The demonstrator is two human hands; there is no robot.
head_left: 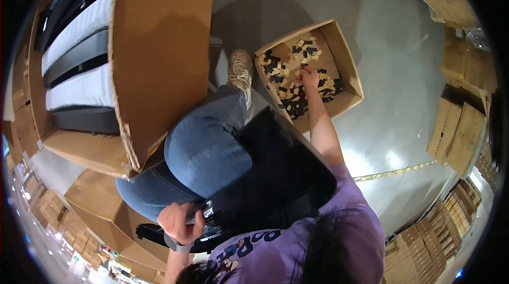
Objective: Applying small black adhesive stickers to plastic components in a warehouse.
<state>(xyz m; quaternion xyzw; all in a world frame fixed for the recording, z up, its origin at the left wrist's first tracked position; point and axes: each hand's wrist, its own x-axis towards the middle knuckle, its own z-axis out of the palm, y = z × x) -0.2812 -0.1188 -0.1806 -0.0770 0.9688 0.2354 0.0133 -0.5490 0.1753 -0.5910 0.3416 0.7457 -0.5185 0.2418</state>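
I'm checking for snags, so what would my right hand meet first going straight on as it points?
Your right hand would probably meet the small black and tan pieces in the box; depth is unclear.

Warehouse (stacked cardboard boxes (424,244) around)

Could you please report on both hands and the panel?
Left hand at panel. Right hand in box, among pieces. Panel over lap; big carton at left.

Glare patches whiten the floor (395,138) (edges bowed, corners black).
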